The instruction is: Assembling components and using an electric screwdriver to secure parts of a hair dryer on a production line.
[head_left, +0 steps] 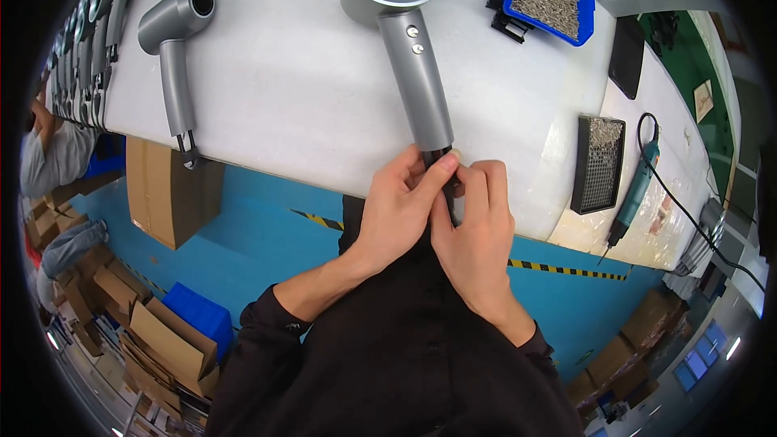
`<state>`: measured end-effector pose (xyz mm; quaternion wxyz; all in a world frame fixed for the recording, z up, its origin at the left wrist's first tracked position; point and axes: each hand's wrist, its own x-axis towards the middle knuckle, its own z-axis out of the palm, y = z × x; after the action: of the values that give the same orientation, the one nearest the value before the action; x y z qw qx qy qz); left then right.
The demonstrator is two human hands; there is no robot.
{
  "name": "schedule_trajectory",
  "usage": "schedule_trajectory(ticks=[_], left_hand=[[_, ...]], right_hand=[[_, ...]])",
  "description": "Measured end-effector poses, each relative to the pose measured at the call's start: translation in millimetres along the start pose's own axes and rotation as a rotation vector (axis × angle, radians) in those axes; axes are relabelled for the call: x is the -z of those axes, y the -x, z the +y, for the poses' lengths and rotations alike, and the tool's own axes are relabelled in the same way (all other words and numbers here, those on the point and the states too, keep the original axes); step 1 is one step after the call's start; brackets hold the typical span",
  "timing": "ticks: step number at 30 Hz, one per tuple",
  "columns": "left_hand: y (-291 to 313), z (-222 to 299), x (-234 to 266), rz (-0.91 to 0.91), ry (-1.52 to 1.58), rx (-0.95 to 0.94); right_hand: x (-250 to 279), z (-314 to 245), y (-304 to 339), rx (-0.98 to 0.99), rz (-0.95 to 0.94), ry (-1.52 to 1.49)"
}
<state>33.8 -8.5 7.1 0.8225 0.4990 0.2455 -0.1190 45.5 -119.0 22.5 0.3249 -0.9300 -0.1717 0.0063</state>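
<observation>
Head-worn fisheye — downward from above, near to left hand (396, 214) and right hand (477, 239)

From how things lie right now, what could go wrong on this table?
The left hand and right hand grip the middle hair dryer near the table edge; a slip might drop it. The lone hair dryer partly overhangs that edge, so a knock could tip it. The screwdriver points at the edge and may snag clothing.

White table (291, 89) beneath hair dryers (176, 85), blue tray (586, 20), screwdriver (637, 188)
</observation>
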Motion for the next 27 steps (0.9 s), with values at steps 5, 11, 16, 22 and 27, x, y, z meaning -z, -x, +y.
schedule_trajectory(ticks=[5,11,16,22,27], left_hand=[[-3,3,5,-0.034,0.121,-0.028],[12,-4,21,-0.251,0.268,0.039],[11,-18,38,-0.394,0.482,-0.021],[20,-9,25,-0.122,0.391,0.023],[27,-4,17,-0.022,0.347,0.069]], right_hand=[[8,7,-2,-0.048,0.065,-0.247],[20,5,0,-0.406,-0.302,-0.815],[10,4,0,-0.058,-0.273,-0.491],[-10,6,13,0.176,-0.203,-0.05],[-15,4,17,0.168,-0.151,-0.085]])
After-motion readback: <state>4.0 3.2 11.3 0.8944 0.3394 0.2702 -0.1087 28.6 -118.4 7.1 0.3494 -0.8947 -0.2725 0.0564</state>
